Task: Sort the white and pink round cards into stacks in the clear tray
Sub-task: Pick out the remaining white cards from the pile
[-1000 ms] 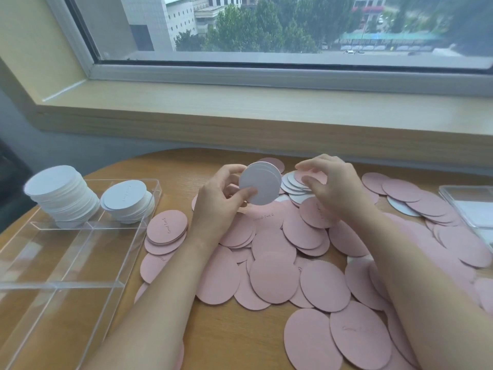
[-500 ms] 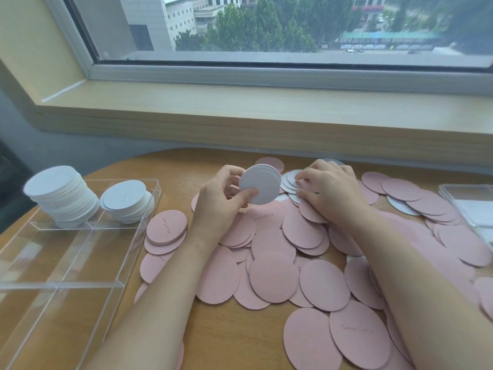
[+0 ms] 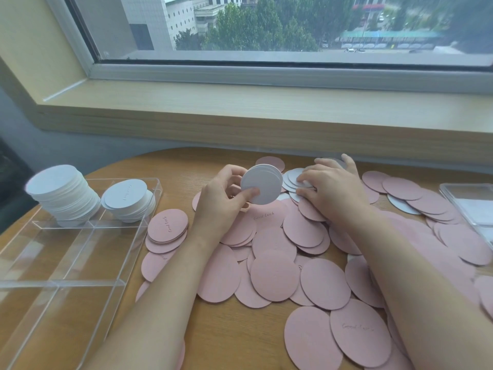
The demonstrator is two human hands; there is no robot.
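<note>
The left hand (image 3: 221, 201) holds a small bundle of white cards (image 3: 262, 184) upright above the middle of the surface (image 3: 226, 332), fingers curled behind it and the thumb pressed on its face. The right hand (image 3: 330, 188) lies palm down just beside it, fingers spread and lightly bent, the tips resting on a fan of loose white cards (image 3: 292, 178) near the far edge of the surface; it grips nothing that can be seen.

The wooden surface is round-edged and sits under a wide window sill (image 3: 266, 110). Pink cards (image 3: 274, 276) lie scattered and overlapping across its middle and right side. The clear tray (image 3: 80, 252) stands at the left edge, with a tall white stack (image 3: 62, 193) and a shorter white stack (image 3: 128, 198) in its two far compartments. A second clear container (image 3: 469, 206) sits at the right edge.

Compared with half a second ago, the right hand has slid farther from the person, onto the white fan; the left hand keeps its bundle in place.
</note>
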